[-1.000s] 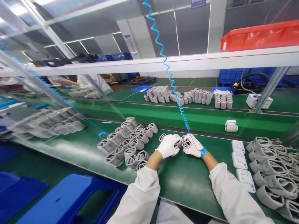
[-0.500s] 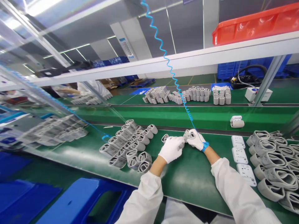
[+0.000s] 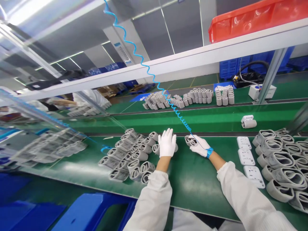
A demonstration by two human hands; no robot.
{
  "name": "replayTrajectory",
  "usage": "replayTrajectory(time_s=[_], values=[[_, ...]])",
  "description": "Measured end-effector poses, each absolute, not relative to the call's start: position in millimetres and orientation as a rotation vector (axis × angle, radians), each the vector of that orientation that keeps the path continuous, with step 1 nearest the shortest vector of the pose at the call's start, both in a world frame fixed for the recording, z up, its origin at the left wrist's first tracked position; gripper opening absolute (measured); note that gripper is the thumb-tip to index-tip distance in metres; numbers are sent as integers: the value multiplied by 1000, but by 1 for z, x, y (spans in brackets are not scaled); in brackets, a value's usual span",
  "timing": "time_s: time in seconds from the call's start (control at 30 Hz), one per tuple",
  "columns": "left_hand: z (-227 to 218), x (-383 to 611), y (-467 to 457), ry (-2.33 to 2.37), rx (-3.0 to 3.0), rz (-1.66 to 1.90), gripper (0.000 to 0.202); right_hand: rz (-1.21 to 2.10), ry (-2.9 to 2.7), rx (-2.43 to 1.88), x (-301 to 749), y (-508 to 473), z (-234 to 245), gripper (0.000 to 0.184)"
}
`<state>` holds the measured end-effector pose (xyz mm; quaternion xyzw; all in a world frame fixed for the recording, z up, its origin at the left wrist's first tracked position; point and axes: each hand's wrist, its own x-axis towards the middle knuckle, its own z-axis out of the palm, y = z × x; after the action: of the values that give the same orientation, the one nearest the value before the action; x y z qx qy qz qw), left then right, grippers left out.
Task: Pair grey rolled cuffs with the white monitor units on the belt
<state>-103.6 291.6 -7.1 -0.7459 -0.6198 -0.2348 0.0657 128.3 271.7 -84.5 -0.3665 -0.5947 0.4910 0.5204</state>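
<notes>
My left hand (image 3: 167, 143) in a white glove lies flat, fingers stretched out, on a rolled grey cuff (image 3: 156, 149) at the right edge of a pile of rolled grey cuffs (image 3: 131, 154) on the green bench. A little to the right, my right hand (image 3: 199, 146), also gloved, is closed on two rolled grey cuffs (image 3: 189, 140) resting on the mat. A blue wrist strap (image 3: 209, 152) sits on that wrist, and its coiled blue cord (image 3: 154, 80) runs up and to the left.
Several white plates (image 3: 249, 162) lie in a row to the right, beside a heap of larger grey cuffs (image 3: 282, 163). One white-and-grey unit (image 3: 247, 122) sits on the conveyor. More cuffs (image 3: 187, 98) stand on the far bench. A blue stool (image 3: 96, 211) is below; a red bin (image 3: 255, 19) sits overhead.
My hands were together on the cuffs; they have parted. The left hand moved left to the pile and opened flat. The right hand kept its cuffs.
</notes>
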Motion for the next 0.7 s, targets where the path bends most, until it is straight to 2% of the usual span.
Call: replayTrajectory(time_s=[0.07, 0.13, 0.3, 0.5, 0.7], values=[[-12, -97, 284, -1619, -2429, -811, 49, 1195, -1458, -894, 131, 271, -82, 83], [-19, -85, 274, -1434, -2639, -772, 46, 1208, -1480, -900, 131, 270, -79, 89], [-33, -55, 263, -1548, -2664, -712, 36, 1152, -1424, -1019, 121, 264, -74, 61], [-40, -57, 282, -1630, -2524, -644, 38, 1023, -1287, -1237, 107, 236, -71, 76], [-49, -50, 280, -1729, -2499, -657, 25, 1074, -1090, -1175, 104, 217, -69, 66]])
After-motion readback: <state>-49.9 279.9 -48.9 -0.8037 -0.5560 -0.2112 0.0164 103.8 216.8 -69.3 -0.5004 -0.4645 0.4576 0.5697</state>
